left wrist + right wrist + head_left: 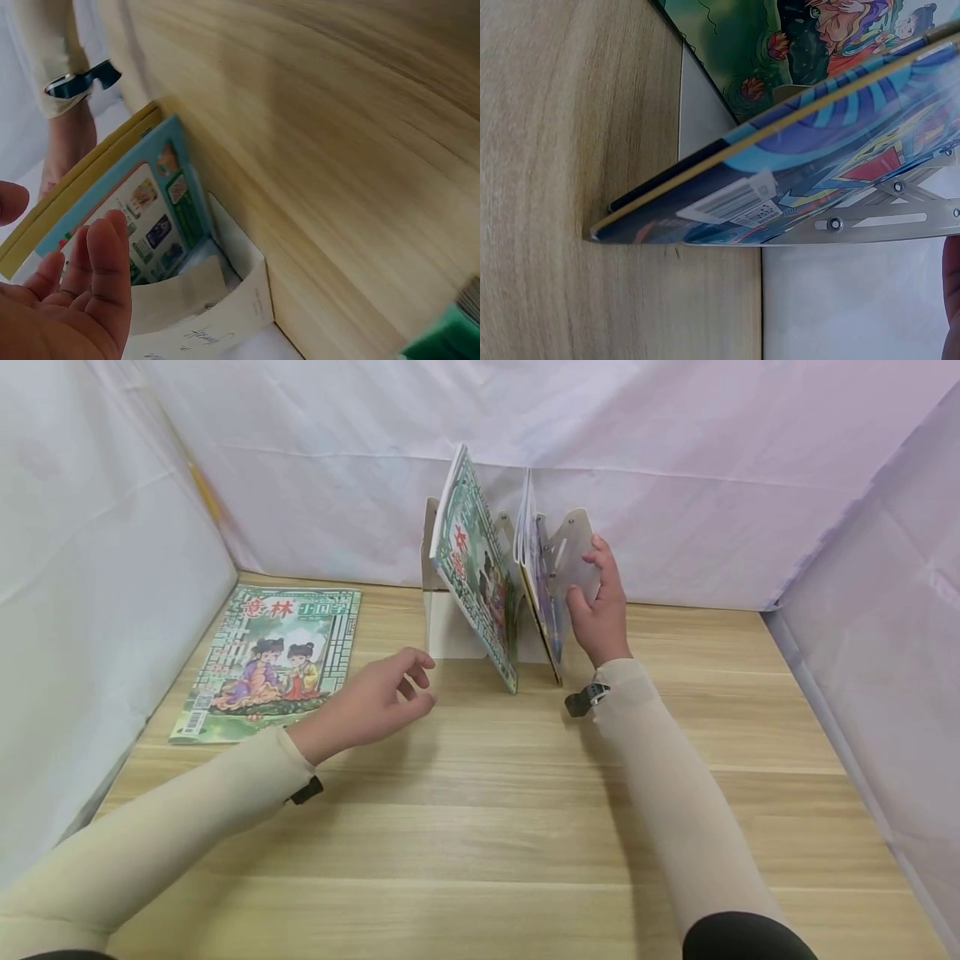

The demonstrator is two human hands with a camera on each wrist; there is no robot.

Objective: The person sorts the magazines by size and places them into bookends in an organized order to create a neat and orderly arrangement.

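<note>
I work in a staged recording booth: white fabric sheets enclose a light wood-grain tabletop on three sides.

Flat magazine: green cover, two cartoon figures in purple and red-orange robes, red title characters. Leaning magazine: green, red characters. Second upright magazine: blue-purple cover, yellow edge. Rack: white. Table: light wood grain. Sleeves: beige.
</note>
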